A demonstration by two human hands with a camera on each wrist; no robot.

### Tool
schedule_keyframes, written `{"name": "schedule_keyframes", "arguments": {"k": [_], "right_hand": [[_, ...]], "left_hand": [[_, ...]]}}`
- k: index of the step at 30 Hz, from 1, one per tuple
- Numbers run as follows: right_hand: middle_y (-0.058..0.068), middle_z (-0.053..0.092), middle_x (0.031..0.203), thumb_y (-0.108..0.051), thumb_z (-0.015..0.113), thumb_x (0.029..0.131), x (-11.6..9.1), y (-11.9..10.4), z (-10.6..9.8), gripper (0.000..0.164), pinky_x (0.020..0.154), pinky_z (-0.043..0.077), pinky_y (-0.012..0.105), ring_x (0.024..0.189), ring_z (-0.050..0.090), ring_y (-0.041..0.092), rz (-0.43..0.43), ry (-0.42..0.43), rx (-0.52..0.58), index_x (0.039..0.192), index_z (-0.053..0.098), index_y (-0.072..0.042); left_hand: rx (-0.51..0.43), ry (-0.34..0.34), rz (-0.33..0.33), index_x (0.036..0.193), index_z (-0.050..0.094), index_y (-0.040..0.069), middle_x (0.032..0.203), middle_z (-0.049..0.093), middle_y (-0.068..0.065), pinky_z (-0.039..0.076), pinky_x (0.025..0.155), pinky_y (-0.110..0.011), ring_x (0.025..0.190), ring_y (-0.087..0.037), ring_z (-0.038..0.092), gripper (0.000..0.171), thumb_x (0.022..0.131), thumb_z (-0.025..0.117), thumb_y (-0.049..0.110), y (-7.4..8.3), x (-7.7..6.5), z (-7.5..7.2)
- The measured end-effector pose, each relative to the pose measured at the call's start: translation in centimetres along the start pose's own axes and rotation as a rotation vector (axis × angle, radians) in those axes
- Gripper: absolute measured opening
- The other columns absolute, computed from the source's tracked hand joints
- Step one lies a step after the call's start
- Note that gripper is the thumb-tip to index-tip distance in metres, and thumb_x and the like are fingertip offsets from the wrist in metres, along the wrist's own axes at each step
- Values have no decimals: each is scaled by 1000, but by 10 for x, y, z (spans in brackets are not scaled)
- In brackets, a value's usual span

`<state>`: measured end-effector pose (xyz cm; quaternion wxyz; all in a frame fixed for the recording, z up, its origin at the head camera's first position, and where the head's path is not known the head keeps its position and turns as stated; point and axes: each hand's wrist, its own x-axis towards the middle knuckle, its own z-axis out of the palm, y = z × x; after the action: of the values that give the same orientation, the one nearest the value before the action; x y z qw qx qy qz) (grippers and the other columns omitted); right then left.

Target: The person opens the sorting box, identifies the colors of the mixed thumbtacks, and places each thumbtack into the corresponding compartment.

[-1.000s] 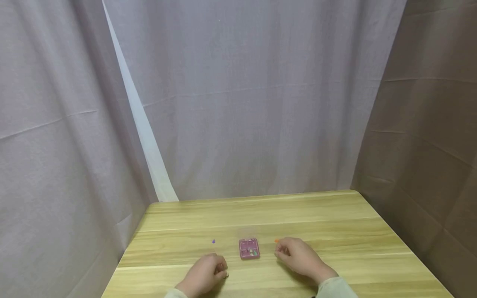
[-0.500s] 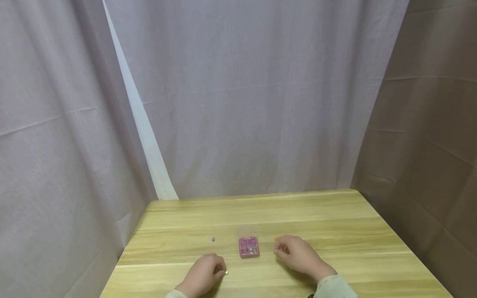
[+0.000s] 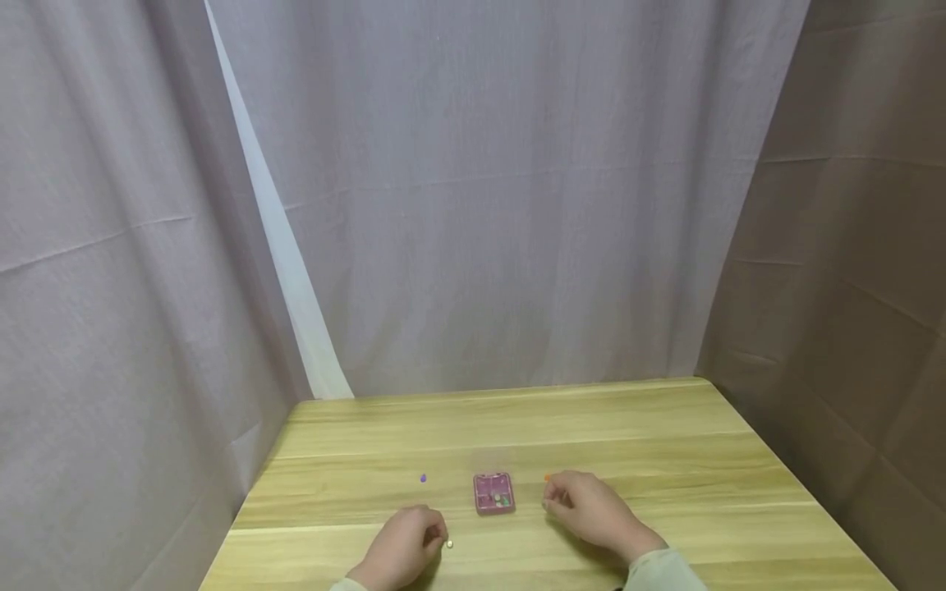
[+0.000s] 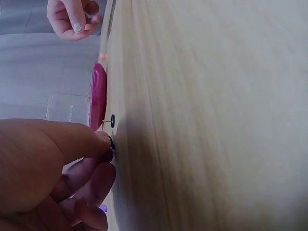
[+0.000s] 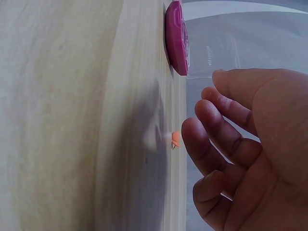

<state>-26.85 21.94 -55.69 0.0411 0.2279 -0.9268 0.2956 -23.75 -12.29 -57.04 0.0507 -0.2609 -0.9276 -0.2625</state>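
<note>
My left hand [image 3: 405,542] is low over the table at the front. In the left wrist view, its thumb and fingertips pinch a small dark disc [image 4: 112,143], mostly hidden by the fingers. Just beyond the fingertips, a stud earring [image 4: 113,121] rests on its dark disc with its thin post sticking up. My right hand [image 3: 594,510] hovers right of the pink compartment box [image 3: 493,494], fingers loosely curled around nothing. Close to its fingertips lies a small orange piece [image 5: 176,139]. Small green and pale pieces sit in the box's near compartments.
A transparent lid [image 4: 67,107] stands open behind the box. A small purple piece [image 3: 424,478] lies on the wooden table [image 3: 355,460], left of the box. Grey curtains [image 3: 473,205] enclose the table's back and sides.
The left fingertips have drawn slightly left, and a small gap now shows between them and the stud earring. The right hand and the box keep their places.
</note>
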Motion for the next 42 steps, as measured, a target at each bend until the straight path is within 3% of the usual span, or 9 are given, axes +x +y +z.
{"name": "schedule_keyframes", "arguments": {"k": [13, 29, 42], "right_hand": [[-19, 60, 77, -28, 70, 89, 1, 3, 3, 8, 62, 52, 28, 68, 53, 1, -24, 17, -27, 84, 65, -32], [-19, 62, 81, -34, 69, 90, -1, 3, 1, 5, 65, 53, 30, 71, 54, 0, -16, 15, -30, 86, 67, -32], [-17, 63, 81, -34, 67, 91, -2, 2, -2, 8, 65, 54, 30, 71, 54, 1, -14, -4, -8, 88, 67, -27]], "left_hand": [[39, 36, 2, 78, 70, 24, 73, 53, 16, 51, 64, -27, 67, -1, 47, 16, 78, 70, 8, 0, 3, 1], [-17, 8, -42, 83, 70, 22, 77, 57, 15, 52, 61, -22, 68, 0, 50, 9, 84, 71, 13, 16, 31, 1], [-11, 31, -35, 81, 69, 20, 74, 58, 13, 51, 57, -22, 64, -3, 50, 5, 84, 72, 17, 27, 53, 9]]}}
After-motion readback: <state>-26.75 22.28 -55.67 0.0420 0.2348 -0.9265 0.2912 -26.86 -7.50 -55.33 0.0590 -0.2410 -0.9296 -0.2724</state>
